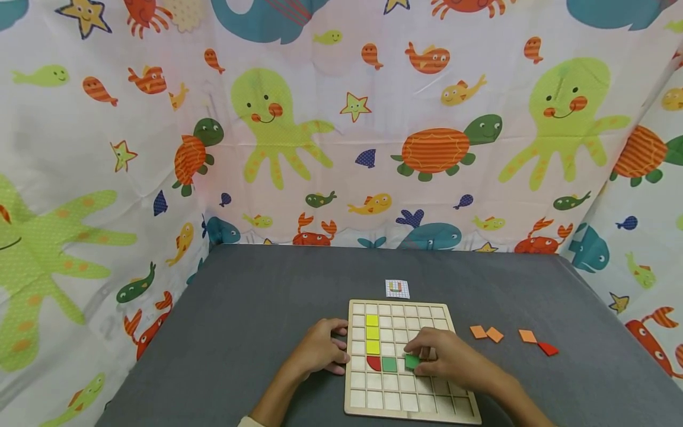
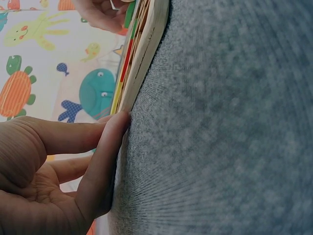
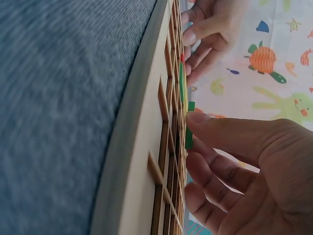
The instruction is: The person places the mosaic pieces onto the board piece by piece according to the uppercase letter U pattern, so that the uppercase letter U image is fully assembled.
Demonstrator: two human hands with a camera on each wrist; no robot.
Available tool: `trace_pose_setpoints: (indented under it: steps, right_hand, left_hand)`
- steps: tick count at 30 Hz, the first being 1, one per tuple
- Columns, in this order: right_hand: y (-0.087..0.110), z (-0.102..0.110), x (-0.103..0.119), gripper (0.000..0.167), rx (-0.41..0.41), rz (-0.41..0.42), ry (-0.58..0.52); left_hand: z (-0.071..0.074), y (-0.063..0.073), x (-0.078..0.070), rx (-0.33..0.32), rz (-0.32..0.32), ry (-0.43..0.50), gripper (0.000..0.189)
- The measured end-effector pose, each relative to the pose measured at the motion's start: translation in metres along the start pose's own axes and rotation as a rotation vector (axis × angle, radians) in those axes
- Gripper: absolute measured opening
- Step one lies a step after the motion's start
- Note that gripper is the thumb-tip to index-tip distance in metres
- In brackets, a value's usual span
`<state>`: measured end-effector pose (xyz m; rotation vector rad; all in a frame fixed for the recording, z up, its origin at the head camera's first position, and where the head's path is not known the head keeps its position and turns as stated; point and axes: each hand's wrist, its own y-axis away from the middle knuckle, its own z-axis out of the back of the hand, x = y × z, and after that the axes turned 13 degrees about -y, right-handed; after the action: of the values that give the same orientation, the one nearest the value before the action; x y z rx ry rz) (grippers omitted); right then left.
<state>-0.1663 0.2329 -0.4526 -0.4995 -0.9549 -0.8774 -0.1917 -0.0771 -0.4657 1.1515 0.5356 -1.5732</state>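
Note:
A wooden grid board lies on the grey table, its cells holding a column of yellow square tiles, a red quarter-round tile below them, and a green square tile beside the red one. My right hand pinches another green square tile just over the grid, to the right of the placed green one. In the right wrist view this green tile stands tilted against the cells. My left hand touches the board's left edge with its fingertips.
Right of the board lie several orange tiles and a red quarter-round tile. A small card with a printed grid pattern lies behind the board. A sea-animal curtain hangs around the back and sides of the table.

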Motion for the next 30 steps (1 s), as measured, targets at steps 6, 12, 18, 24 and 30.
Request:
trace_pose_setpoints:
  steps: [6,12,18,24,30]
  right_hand:
    - [-0.0024,-0.0037,0.0022,0.03,0.026,0.005,-0.03]
    - [-0.005,-0.0058,0.0026,0.031,0.027,0.024,-0.005]
    - [-0.0093,-0.0065,0.0047,0.032,0.035,-0.015,0.01]
    - [-0.0091,-0.0065,0.0057,0.036,0.022,-0.018,0.012]
    - [-0.0084,-0.0057,0.0056,0.036,0.025,0.0,0.004]
  left_hand:
    - [-0.0002,-0.0003,0.0007,0.003,0.005,0.005,0.072]
    - [0.0,-0.0009,0.0018,0.01,0.004,0.009,0.073]
    - [0.0003,-0.0008,0.0011,0.005,0.006,0.005,0.072]
    - [0.0001,-0.0014,0.0008,0.005,0.011,0.004,0.072]
    - [0.0,-0.0017,0.0014,0.003,0.006,0.002,0.072]
